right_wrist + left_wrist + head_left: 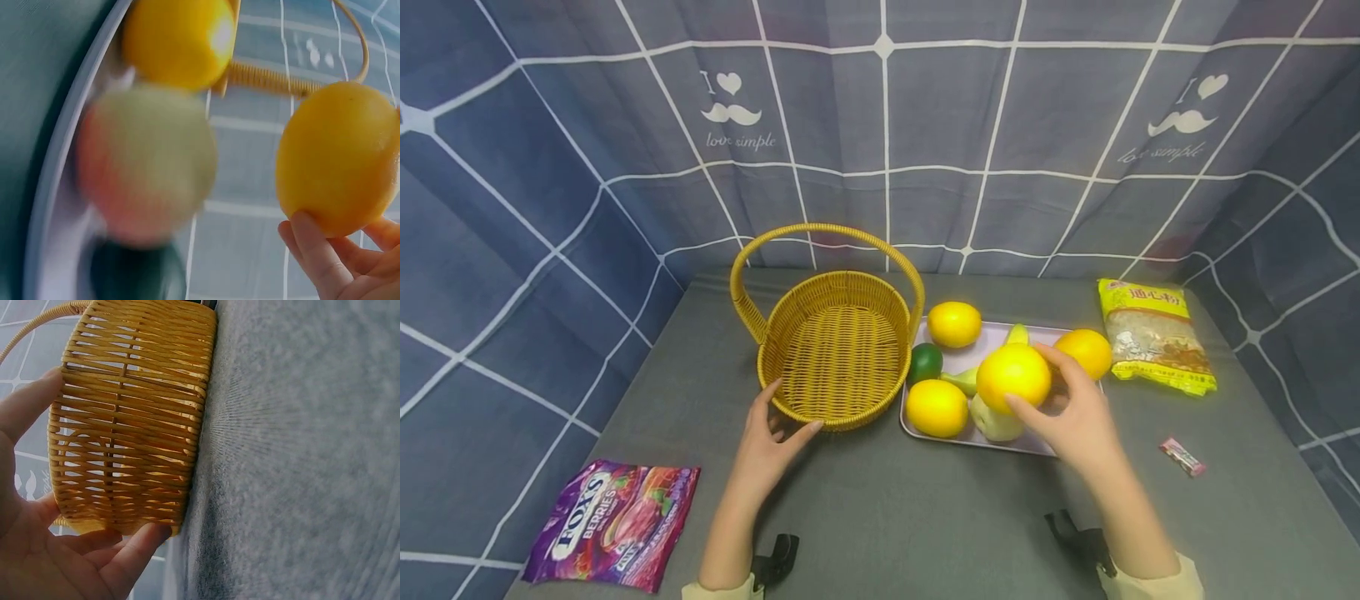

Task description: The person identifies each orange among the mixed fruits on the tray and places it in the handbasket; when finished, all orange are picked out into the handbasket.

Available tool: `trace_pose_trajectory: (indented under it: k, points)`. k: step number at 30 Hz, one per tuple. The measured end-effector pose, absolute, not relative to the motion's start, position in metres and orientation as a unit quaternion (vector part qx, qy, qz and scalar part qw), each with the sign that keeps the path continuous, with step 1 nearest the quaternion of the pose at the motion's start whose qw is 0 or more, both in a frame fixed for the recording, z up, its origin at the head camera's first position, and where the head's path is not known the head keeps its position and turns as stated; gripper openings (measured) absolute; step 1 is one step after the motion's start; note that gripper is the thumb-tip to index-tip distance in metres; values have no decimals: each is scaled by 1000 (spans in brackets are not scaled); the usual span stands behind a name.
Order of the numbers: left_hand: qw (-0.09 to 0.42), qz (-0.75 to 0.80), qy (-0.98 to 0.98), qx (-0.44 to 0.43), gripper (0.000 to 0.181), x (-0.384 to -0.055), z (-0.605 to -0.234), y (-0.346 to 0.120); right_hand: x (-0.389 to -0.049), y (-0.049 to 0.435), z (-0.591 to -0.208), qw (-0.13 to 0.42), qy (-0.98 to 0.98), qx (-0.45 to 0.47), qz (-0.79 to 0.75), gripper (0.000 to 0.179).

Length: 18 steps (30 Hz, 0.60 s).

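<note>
My left hand (pixel 767 446) holds the near left side of a round woven basket (pixel 842 423) with an arched handle. In the left wrist view, the thumb touches the basket's (pixel 128 425) rim and the fingers lie along its outer wall. No fruit shows inside it. My right hand (pixel 1078 417) grips an orange (pixel 1013 377) above a pale pink tray (pixel 955 360), its thumb and fingers around the fruit. On that tray are more yellow-orange fruits (pixel 937 408), a dark green fruit (pixel 926 362) and a pale peach-like fruit (pixel 996 422), blurred in the right wrist view.
A purple candy bag (pixel 613 525) lies at the front left of the grey table (pixel 910 533). At the right are a yellow food packet (pixel 1157 337) and a small pink wrapped sweet (pixel 1182 457). A checked blue-grey curtain (pixel 955 125) encloses the back and sides.
</note>
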<state>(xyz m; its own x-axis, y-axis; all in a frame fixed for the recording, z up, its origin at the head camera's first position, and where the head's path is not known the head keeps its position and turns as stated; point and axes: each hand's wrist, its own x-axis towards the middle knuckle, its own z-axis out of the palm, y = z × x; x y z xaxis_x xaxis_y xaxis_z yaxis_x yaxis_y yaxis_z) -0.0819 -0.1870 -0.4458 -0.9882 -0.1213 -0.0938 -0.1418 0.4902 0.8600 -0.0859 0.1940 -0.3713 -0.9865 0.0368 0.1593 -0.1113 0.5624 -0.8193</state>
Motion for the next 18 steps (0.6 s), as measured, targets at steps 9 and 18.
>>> trace_pose_trajectory:
  k: [9,18]
  points:
    - [10,514,855,-73,97,-82,-448,-188,-117,132,-369,20,-855,97,509,75]
    - [13,517,853,-77,96,-84,-449,-188,-143,70,-375,7,-843,172,510,75]
